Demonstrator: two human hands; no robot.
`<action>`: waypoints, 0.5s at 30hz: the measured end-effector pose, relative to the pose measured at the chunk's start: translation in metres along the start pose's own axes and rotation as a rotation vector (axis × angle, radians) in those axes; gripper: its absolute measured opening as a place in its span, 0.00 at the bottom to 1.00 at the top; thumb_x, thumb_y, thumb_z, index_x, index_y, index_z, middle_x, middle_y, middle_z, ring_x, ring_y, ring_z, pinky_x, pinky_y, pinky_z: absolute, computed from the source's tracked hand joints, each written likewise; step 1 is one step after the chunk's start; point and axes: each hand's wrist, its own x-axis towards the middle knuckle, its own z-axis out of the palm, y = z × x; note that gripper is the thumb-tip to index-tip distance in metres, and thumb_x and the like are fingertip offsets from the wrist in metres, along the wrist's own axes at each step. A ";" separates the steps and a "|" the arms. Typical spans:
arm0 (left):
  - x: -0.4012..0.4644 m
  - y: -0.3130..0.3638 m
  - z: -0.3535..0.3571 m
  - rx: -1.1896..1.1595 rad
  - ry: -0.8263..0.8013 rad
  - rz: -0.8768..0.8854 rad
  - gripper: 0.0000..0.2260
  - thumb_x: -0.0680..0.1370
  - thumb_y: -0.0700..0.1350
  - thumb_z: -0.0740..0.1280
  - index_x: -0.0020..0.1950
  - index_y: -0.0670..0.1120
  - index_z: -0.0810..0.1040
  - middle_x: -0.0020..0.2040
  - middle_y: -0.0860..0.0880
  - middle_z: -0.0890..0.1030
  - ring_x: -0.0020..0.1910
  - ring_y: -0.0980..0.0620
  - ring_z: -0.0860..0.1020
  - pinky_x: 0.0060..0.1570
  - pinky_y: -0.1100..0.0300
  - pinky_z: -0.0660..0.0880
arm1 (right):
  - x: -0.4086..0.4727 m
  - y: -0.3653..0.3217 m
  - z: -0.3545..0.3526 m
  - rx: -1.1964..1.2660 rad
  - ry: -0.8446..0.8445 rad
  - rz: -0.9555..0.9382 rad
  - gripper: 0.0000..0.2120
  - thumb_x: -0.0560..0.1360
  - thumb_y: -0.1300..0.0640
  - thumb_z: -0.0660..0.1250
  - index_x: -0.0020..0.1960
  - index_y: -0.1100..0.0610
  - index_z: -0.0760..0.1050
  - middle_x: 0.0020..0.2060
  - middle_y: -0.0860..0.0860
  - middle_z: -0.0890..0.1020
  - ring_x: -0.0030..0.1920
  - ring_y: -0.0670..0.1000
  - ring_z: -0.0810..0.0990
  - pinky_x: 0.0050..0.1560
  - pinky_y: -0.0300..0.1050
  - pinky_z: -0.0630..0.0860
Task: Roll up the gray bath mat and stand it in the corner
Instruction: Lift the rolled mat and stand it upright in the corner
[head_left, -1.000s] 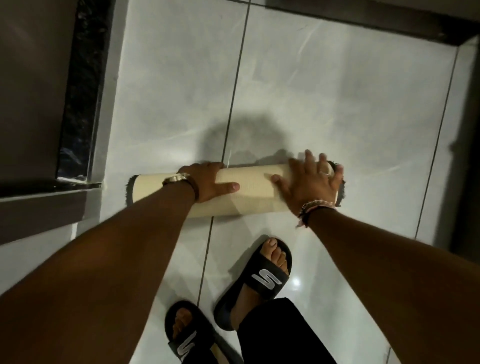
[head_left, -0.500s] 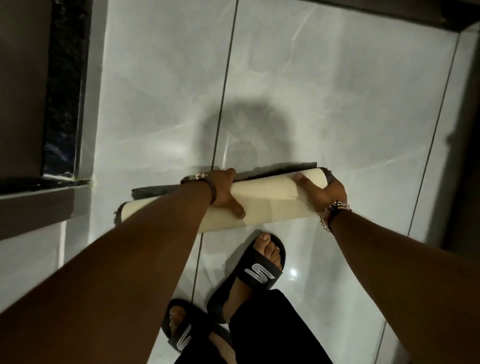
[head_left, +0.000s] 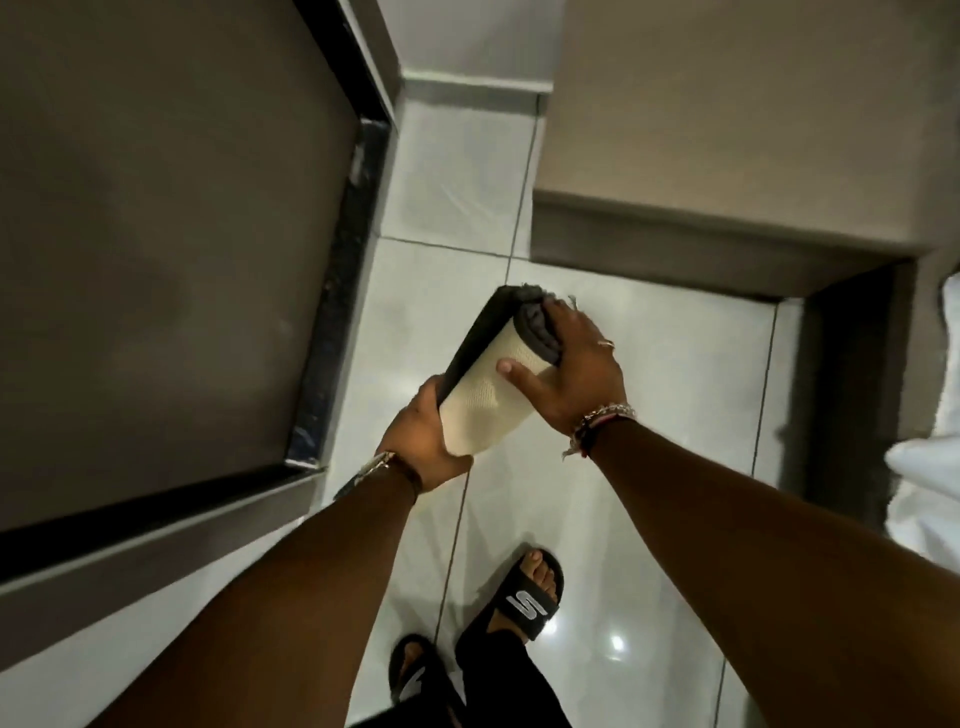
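Observation:
The bath mat (head_left: 480, 400) is rolled into a tube, cream backing outward with dark gray pile showing at its far end and along its left edge. It is lifted off the floor, tilted with the gray end pointing away from me. My left hand (head_left: 423, 449) grips the near lower end from the left. My right hand (head_left: 576, 371) wraps over the upper end, thumb on the cream side and fingers on the gray end. The corner (head_left: 467, 93) lies farther ahead, where the pale floor narrows between two walls.
A dark-framed panel (head_left: 332, 291) runs along the left. A beige wall block with a dark baseboard (head_left: 675, 249) juts in on the right. White fabric (head_left: 930, 483) hangs at the right edge. My feet in black slides (head_left: 519, 597) stand on glossy pale tiles.
The rolled mat was lying crosswise on the floor under both hands. It is now lifted and turned end-on. The view has swung toward the corner.

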 end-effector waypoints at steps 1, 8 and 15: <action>-0.003 0.015 -0.019 -0.016 0.031 -0.003 0.46 0.56 0.61 0.80 0.68 0.65 0.60 0.52 0.61 0.75 0.46 0.53 0.76 0.44 0.57 0.74 | 0.007 -0.025 -0.017 -0.035 0.009 -0.038 0.49 0.66 0.24 0.65 0.79 0.51 0.63 0.76 0.51 0.71 0.76 0.57 0.65 0.74 0.59 0.66; 0.035 0.100 -0.121 -0.241 0.236 0.003 0.47 0.56 0.60 0.80 0.69 0.63 0.59 0.56 0.58 0.75 0.51 0.51 0.77 0.49 0.54 0.78 | 0.089 -0.151 -0.104 -0.249 0.057 -0.354 0.47 0.71 0.28 0.64 0.80 0.55 0.61 0.77 0.55 0.69 0.78 0.61 0.61 0.76 0.63 0.63; 0.132 0.139 -0.196 -0.365 0.292 0.077 0.51 0.56 0.58 0.84 0.72 0.62 0.57 0.61 0.63 0.73 0.56 0.59 0.72 0.50 0.63 0.72 | 0.189 -0.226 -0.112 -0.361 0.128 -0.478 0.45 0.72 0.30 0.67 0.79 0.56 0.63 0.77 0.56 0.68 0.78 0.61 0.61 0.76 0.62 0.61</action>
